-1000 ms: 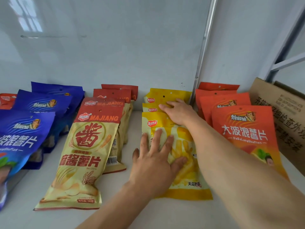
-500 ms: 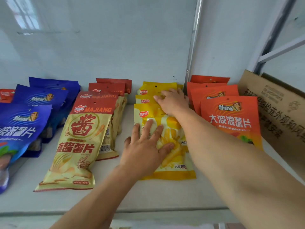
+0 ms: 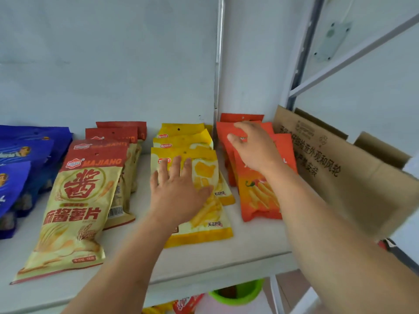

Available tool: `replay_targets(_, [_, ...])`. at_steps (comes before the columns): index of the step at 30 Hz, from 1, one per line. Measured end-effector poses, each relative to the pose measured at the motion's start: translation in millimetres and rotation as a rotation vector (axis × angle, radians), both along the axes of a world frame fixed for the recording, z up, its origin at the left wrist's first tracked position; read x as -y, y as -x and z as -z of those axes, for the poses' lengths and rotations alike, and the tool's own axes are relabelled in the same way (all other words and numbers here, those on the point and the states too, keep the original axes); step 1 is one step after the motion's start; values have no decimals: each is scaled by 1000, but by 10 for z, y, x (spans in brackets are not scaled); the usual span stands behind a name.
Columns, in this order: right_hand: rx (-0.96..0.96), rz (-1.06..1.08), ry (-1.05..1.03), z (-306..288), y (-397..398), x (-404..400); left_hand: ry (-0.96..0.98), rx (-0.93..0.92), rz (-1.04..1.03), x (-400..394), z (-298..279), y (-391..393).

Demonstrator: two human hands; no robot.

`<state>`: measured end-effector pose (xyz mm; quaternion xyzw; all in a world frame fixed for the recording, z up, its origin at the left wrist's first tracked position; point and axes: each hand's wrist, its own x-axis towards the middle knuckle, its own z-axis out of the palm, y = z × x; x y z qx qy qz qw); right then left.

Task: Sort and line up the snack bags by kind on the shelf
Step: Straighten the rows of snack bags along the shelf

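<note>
Left hand (image 3: 179, 189) is lying flat with fingers spread on the front yellow bag (image 3: 199, 200), near the front edge of the shelf (image 3: 226, 257). Right hand (image 3: 254, 148) is reaching with loose, open fingers onto the orange bags (image 3: 258, 196), near the shelf's right end by the cardboard box (image 3: 340, 168). I think it should be nudging these bags straight, gently, so the row is not tipping.
</note>
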<state>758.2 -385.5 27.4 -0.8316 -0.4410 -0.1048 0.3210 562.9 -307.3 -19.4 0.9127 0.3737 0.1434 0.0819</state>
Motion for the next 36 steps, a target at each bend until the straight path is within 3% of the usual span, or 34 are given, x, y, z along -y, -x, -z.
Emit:
replay_targets(3, [-42, 97, -102, 78, -168, 369, 31, 206, 141, 280, -138, -251])
replay_targets(5, [-133, 164, -157, 162, -291, 572, 280, 371, 230, 461, -176, -556])
replay_targets(7, [-234, 198, -186, 253, -415, 699, 496, 495, 201, 581, -159, -895])
replay_targets(10, [-407, 188, -171, 403, -609, 777, 650, 601, 17, 611, -7, -1326])
replay_targets(13, [-595, 136, -162, 491, -739, 772, 774, 614, -116, 604, 56, -1536])
replay_targets(17, [-689, 75, -146, 609, -854, 672, 819, 615, -212, 628, 100, -1630])
replay_targets(24, [-696, 70, -141, 536, -1005, 653, 813, 679, -220, 463, 64, -1676])
replay_targets(28, [-664, 78, -143, 394, -1146, 508, 912, 743, -235, 309, -81, -1781])
replay_targets(36, [-645, 76, -57, 449, -1321, 215, 1140, 688, -165, 80, -106, -1903])
